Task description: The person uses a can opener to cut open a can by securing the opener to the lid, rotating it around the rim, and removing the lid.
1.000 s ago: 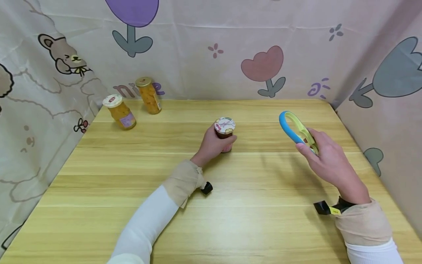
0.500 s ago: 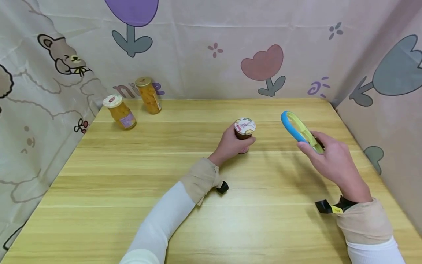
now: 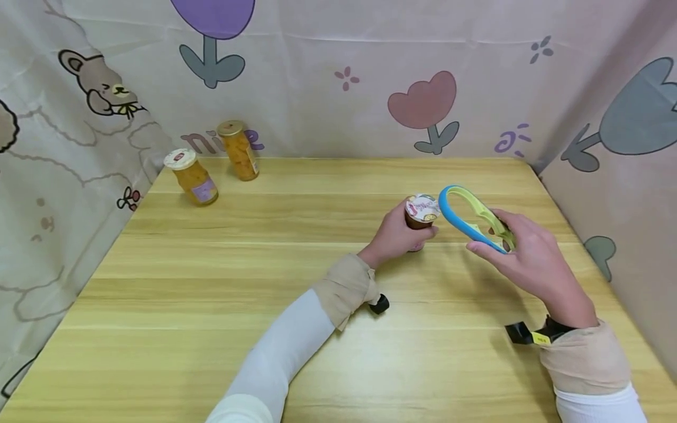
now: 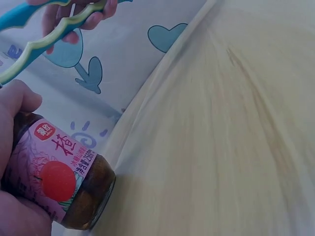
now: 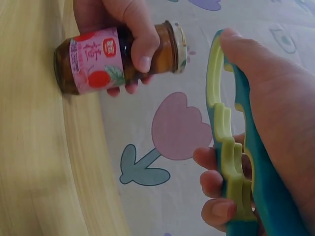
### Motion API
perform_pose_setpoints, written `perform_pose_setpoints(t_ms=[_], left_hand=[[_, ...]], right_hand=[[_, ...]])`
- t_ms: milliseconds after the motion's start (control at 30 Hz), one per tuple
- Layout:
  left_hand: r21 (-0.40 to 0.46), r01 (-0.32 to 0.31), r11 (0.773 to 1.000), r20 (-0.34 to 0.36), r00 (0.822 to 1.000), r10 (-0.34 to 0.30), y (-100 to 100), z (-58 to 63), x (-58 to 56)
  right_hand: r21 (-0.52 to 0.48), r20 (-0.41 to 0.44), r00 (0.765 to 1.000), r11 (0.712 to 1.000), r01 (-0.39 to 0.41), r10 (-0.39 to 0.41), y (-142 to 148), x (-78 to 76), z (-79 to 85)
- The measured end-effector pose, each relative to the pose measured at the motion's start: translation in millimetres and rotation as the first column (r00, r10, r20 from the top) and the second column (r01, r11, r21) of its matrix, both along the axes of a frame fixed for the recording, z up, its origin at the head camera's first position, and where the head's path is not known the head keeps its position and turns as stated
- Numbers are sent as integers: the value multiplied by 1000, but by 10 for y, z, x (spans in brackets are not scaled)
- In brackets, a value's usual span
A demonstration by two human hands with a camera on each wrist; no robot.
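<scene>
My left hand (image 3: 396, 235) grips a glass jar (image 5: 98, 66) with a pink label, dark contents and a patterned white lid (image 3: 422, 208). The jar stands roughly upright, its base at or just above the tabletop; which, I cannot tell. To its right, my right hand (image 3: 534, 258) holds a blue and yellow-green jar opener (image 3: 461, 228), its looped end towards the lid. Stepped notches line the opener's inner side (image 5: 229, 157). In the right wrist view a gap separates opener and lid. Fingers hide part of the jar in each view.
Two jars with yellow-orange contents stand at the table's back left: one white-lidded jar (image 3: 194, 183) and one gold-lidded jar (image 3: 240, 155). A printed curtain (image 3: 317, 88) hangs along the back and sides of the wooden table (image 3: 185, 305).
My left hand has carried the jar to the right, close to the opener. The opener's looped end has shifted slightly left and down, towards the lid.
</scene>
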State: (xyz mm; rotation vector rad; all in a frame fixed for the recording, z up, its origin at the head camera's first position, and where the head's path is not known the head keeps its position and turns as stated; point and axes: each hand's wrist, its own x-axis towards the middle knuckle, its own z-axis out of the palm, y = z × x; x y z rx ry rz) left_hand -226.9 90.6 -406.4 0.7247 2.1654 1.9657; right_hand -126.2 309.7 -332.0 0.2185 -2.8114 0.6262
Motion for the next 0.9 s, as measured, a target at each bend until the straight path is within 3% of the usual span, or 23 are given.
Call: perform_pose_setpoints(t_ms=[133, 300, 533, 900], left_hand=[[27, 56, 998, 35, 998, -57, 68, -1, 10], [39, 82, 996, 69, 994, -84, 140, -12, 18], [37, 66, 997, 49, 996, -68, 281, -29, 42], [-14, 122, 992, 19, 992, -121, 373, -47, 132]], right_hand=[[21, -28, 1000, 1000, -12, 13, -14, -3, 1], [49, -60, 998, 998, -31, 34, -31, -9, -11], [105, -71, 997, 994, -30, 38, -51, -31, -16], [159, -77, 997, 987, -10, 22, -28, 27, -12]])
